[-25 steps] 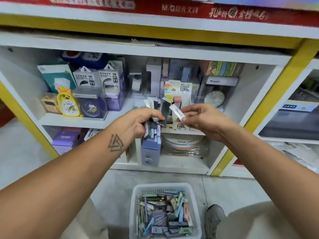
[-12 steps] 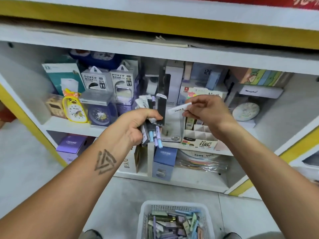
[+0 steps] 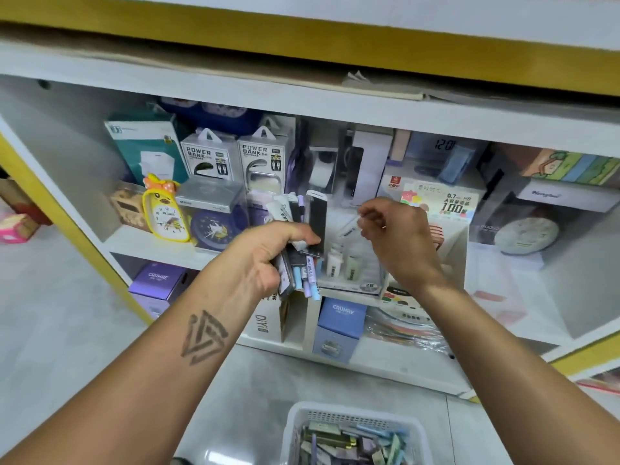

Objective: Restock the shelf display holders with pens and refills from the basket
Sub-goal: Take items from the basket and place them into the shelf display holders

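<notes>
- Left hand grips a mixed bundle of pens and refill cases in front of the shelf edge, fingers curled round it and thumb across the front. The bundle looks the same as half a second ago.
- Right hand has changed: the white refill case it pinched a moment ago is no longer clearly between its fingertips. A pale case shows just left of the hand, over the clear display holder. Whether the fingers touch it I cannot tell; they are loosely curled.
- Two small refill cases stand upright in that holder.
- Judgement: one case has just gone in or is going in, so placing is under way with much left.
- The basket on the floor below holds many more pens and refills.
- A cardboard "100" holder stands to the right, behind the right hand.
</notes>
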`<action>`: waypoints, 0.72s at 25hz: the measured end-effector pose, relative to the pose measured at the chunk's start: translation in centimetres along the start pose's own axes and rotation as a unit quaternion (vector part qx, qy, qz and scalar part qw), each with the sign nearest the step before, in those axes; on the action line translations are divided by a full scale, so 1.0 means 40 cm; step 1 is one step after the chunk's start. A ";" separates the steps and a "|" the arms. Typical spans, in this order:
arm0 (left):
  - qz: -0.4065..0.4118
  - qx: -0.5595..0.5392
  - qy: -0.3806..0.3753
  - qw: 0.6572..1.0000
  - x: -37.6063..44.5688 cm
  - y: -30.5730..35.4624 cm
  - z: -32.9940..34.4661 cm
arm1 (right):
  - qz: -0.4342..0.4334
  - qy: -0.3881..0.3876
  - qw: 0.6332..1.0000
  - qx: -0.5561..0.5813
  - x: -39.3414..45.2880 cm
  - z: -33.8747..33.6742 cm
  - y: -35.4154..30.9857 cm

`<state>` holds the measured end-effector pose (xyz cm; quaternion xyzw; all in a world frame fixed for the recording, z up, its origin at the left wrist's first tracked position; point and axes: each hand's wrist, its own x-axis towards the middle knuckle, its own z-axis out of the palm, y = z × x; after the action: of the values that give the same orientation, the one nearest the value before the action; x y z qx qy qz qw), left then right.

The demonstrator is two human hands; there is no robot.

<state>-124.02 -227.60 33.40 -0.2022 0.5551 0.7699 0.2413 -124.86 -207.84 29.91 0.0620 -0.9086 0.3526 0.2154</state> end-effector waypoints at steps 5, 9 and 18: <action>0.004 0.012 0.020 1.000 -0.015 -0.014 -0.020 | -0.040 -0.052 0.997 -0.034 0.000 0.038 0.005; 0.001 0.020 0.021 1.000 -0.015 -0.021 -0.035 | -0.061 -0.090 0.993 -0.049 0.003 0.040 0.019; 0.028 0.024 -0.024 0.999 -0.003 -0.022 -0.003 | 0.091 -0.103 0.983 0.125 0.016 0.014 -0.023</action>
<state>-123.38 -227.49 32.75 -0.1621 0.5725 0.7676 0.2382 -125.39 -208.90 30.39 0.0420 -0.8765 0.4732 0.0781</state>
